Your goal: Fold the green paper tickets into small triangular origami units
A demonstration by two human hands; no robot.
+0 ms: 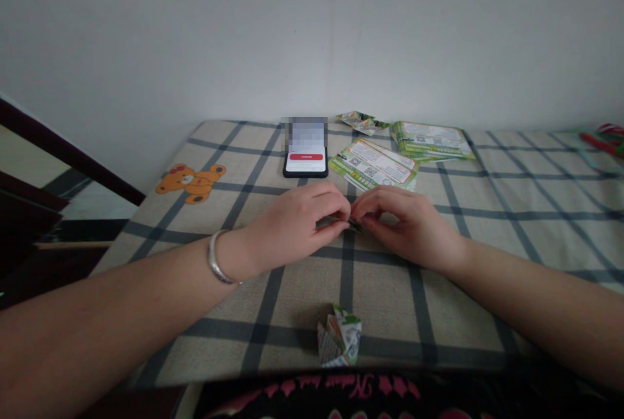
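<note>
Above the middle of the checked tablecloth, my left hand (312,217) and my right hand (402,221) meet fingertip to fingertip. Both are closed in a pinch on a small piece of folded paper (355,225), of which only a dark, narrow edge shows. A silver bangle (217,258) circles my left wrist. Close to the table's front edge stands a folded paper piece (341,336) with green, white and orange print. Just beyond my right hand lie printed leaflets (377,162) with green borders, slightly fanned.
A phone (305,158) with a lit screen lies near the wall. To its right are a strip of folded paper (363,122) and a leaflet stack (433,139). A bear picture (191,182) is at the left. Something red (602,141) sits at the far right edge.
</note>
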